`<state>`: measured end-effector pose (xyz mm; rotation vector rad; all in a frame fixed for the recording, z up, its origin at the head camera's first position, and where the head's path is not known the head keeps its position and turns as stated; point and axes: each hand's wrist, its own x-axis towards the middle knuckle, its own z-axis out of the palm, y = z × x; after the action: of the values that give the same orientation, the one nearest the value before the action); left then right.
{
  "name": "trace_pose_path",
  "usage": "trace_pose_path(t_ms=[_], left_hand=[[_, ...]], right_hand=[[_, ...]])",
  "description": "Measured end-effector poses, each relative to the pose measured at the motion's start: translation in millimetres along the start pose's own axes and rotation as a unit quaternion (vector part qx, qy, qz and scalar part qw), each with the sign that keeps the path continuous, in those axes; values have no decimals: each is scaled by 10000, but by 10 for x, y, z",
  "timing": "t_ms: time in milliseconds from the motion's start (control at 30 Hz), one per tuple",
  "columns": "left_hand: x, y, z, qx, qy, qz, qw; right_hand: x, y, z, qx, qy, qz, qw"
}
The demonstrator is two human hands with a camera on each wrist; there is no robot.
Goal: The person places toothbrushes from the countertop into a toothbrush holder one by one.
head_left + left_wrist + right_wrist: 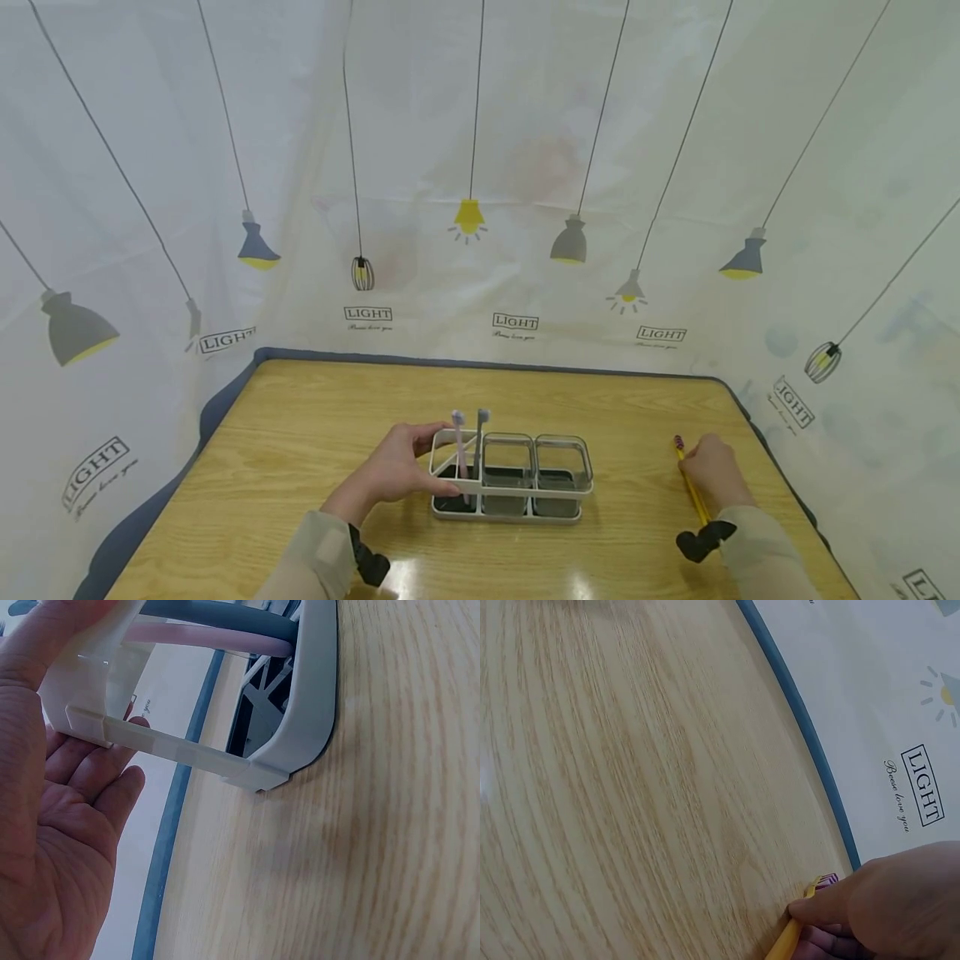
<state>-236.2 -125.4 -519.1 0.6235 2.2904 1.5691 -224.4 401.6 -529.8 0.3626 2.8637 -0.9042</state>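
Note:
A white toothbrush holder stands on the table, and my left hand grips its left end, thumb in front and fingers behind. Two toothbrushes lean upright in its left compartment: a pink toothbrush and a grey-blue toothbrush. Two clear cups, a middle cup and a right cup, sit in the other compartments. Off to the right, my right hand pinches a yellow toothbrush near its head, whose purple bristles show in the right wrist view. The handle slants down toward the wrist.
The wooden table has a blue-grey edge along its back and sides. Behind it hangs a pale curtain printed with lamps. A black wrist strap is on the left wrist, and another black strap on the right.

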Motion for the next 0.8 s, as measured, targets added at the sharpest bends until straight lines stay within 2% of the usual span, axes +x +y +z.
trace_pose_path(t_ms=[300,533,633,800], left_hand=[[4,13,-1,49,-5,97,9999],[8,0,-3,31,-6,95,10000],[5,5,-1,16,-1,35,10000],[0,13,-3,29,6,-16,10000]], right_hand=[[-7,28,-13,109,17,45,9999],[2,-44,-164,-165,393,-379,9984],[13,-91,-228,-249,589,-379,9972],[5,-186,-296,-13,819,-371,9959]])
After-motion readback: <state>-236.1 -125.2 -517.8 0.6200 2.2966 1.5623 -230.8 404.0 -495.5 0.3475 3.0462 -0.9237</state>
